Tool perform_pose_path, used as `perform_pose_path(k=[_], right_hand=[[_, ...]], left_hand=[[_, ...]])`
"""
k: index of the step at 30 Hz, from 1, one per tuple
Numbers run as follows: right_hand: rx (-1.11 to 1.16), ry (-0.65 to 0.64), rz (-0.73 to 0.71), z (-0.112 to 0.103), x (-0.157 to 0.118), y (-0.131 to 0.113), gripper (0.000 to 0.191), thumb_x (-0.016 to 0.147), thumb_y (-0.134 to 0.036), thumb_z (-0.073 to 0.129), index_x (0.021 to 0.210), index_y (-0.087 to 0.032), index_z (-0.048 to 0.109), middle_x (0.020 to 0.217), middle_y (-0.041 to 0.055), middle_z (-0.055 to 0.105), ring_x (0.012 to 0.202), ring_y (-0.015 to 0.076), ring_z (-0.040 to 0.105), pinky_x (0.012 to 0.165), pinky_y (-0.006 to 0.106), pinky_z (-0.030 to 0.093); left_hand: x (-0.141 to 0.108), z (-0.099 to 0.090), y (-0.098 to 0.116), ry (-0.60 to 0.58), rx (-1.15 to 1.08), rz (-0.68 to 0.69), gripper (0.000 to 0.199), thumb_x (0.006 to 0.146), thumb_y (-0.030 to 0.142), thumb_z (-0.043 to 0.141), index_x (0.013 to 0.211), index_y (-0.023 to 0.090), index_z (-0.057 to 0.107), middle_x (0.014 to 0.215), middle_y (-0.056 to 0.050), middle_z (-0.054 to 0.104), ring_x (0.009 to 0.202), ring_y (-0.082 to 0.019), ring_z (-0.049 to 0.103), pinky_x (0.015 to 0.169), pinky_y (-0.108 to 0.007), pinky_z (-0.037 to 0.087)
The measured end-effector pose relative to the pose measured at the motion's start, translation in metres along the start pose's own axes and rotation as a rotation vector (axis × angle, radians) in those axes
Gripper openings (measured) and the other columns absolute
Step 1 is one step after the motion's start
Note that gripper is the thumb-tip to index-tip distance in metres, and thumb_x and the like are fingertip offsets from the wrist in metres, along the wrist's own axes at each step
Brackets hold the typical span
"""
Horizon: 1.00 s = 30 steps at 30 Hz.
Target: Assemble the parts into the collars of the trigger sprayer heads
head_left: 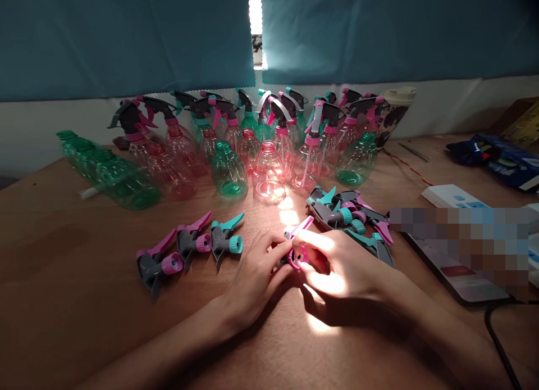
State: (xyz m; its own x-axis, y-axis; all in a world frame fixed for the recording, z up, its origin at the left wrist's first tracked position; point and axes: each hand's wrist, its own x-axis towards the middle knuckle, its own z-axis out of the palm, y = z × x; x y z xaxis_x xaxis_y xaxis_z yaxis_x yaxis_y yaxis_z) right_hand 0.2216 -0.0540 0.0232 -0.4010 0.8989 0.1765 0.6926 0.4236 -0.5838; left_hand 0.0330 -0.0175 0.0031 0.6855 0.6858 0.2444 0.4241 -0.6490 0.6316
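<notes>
Between my hands is a grey and pink spray head [300,256], low over the wooden table [168,339]. My left hand [263,269] grips its left side, fingers closed. Fingers of my right hand [337,261] pinch the pink collar from the right. Left of my hands lie several loose heads, including a pink one [158,262] and a teal one [226,241]. A pile of pink and teal heads [349,213] lies beyond my right hand. Open-topped bottles stand ahead, among them a clear pink one [268,173] and a green one [228,171].
Several bottles with spray heads [229,120] stand behind. Green bottles [113,173] line the left. At right are a phone [458,272], a white power strip [452,196], a black cable [497,339], a blue packet [505,159] and a paper cup [393,112].
</notes>
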Motion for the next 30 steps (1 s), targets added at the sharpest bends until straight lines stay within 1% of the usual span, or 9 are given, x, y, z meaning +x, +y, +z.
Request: perform_pose_path(k=[3, 7, 10, 16, 21, 24, 27, 28, 30], right_hand=[[-0.044, -0.013, -0.023, -0.003, 0.0, 0.0, 0.005, 0.075, -0.013, 0.056, 0.076, -0.018, 0.056, 0.059, -0.0039, 0.05, 0.05, 0.0089, 0.038, 0.048, 0.023, 0.027], [-0.087, -0.03, -0.057, -0.006, 0.001, 0.006, 0.015, 0.082, -0.012, 0.053, 0.087, -0.019, 0.065, 0.071, 0.0018, 0.065, 0.06, 0.0125, 0.054, 0.054, 0.022, 0.035], [-0.079, -0.015, -0.076, -0.006, 0.002, 0.011, 0.017, 0.084, -0.012, 0.055, 0.091, -0.02, 0.068, 0.08, 0.0037, 0.069, 0.068, 0.0145, 0.06, 0.061, 0.023, 0.04], [-0.05, -0.043, -0.09, -0.011, 0.002, 0.01, 0.019, 0.086, -0.011, 0.054, 0.092, -0.021, 0.069, 0.088, 0.0027, 0.072, 0.078, 0.016, 0.064, 0.07, 0.024, 0.043], [-0.045, -0.041, -0.097, -0.015, 0.003, 0.008, 0.019, 0.088, -0.015, 0.052, 0.089, -0.02, 0.07, 0.083, 0.0027, 0.072, 0.068, 0.014, 0.062, 0.062, 0.023, 0.041], [0.003, 0.078, -0.076, -0.021, 0.002, 0.006, 0.02, 0.088, -0.017, 0.052, 0.08, -0.018, 0.07, 0.075, 0.0022, 0.07, 0.062, 0.0128, 0.059, 0.058, 0.023, 0.04], [0.09, 0.295, 0.055, -0.027, 0.001, 0.005, 0.017, 0.087, -0.021, 0.054, 0.077, -0.017, 0.067, 0.06, -0.001, 0.064, 0.053, 0.0116, 0.055, 0.055, 0.022, 0.04], [0.119, 0.334, 0.093, -0.028, 0.001, 0.006, 0.015, 0.087, -0.023, 0.055, 0.079, -0.017, 0.067, 0.059, -0.0016, 0.063, 0.051, 0.0112, 0.054, 0.055, 0.022, 0.04], [0.145, 0.312, 0.095, -0.026, 0.002, 0.009, 0.014, 0.087, -0.024, 0.056, 0.085, -0.018, 0.069, 0.065, -0.0003, 0.067, 0.052, 0.0109, 0.055, 0.055, 0.022, 0.041]], left_hand=[[0.0, 0.0, -0.001, 0.0, 0.003, 0.004, 0.021, 0.087, 0.009, 0.054, 0.106, 0.017, 0.061, 0.103, -0.006, 0.056, 0.097, -0.02, 0.052, 0.088, -0.033, 0.045], [0.0, 0.001, -0.003, 0.008, -0.006, -0.011, 0.025, 0.088, 0.011, 0.054, 0.111, 0.019, 0.06, 0.105, -0.006, 0.055, 0.098, -0.02, 0.052, 0.089, -0.034, 0.046], [0.0, 0.001, -0.003, 0.002, -0.01, -0.003, 0.025, 0.088, 0.011, 0.053, 0.111, 0.017, 0.06, 0.105, -0.007, 0.055, 0.099, -0.021, 0.052, 0.09, -0.035, 0.046], [0.0, 0.0, -0.002, -0.009, 0.008, 0.023, 0.025, 0.088, 0.011, 0.055, 0.111, 0.018, 0.061, 0.105, -0.007, 0.055, 0.099, -0.021, 0.052, 0.089, -0.034, 0.045], [0.002, 0.001, -0.002, 0.018, -0.021, 0.011, 0.024, 0.087, 0.013, 0.056, 0.11, 0.017, 0.061, 0.105, -0.006, 0.056, 0.099, -0.021, 0.053, 0.09, -0.033, 0.044], [0.003, 0.003, -0.002, 0.045, -0.092, -0.053, 0.024, 0.088, 0.014, 0.055, 0.111, 0.018, 0.061, 0.105, -0.006, 0.056, 0.1, -0.021, 0.054, 0.088, -0.032, 0.045], [0.003, 0.003, -0.002, 0.064, -0.185, -0.133, 0.022, 0.088, 0.016, 0.055, 0.109, 0.019, 0.061, 0.102, -0.004, 0.055, 0.095, -0.019, 0.056, 0.08, -0.028, 0.047], [0.003, 0.003, -0.001, 0.063, -0.21, -0.152, 0.022, 0.088, 0.017, 0.055, 0.109, 0.02, 0.062, 0.101, -0.004, 0.054, 0.094, -0.018, 0.056, 0.077, -0.027, 0.048], [0.003, 0.003, -0.001, 0.054, -0.244, -0.169, 0.023, 0.088, 0.017, 0.055, 0.11, 0.02, 0.062, 0.102, -0.004, 0.054, 0.094, -0.018, 0.056, 0.072, -0.025, 0.048]])
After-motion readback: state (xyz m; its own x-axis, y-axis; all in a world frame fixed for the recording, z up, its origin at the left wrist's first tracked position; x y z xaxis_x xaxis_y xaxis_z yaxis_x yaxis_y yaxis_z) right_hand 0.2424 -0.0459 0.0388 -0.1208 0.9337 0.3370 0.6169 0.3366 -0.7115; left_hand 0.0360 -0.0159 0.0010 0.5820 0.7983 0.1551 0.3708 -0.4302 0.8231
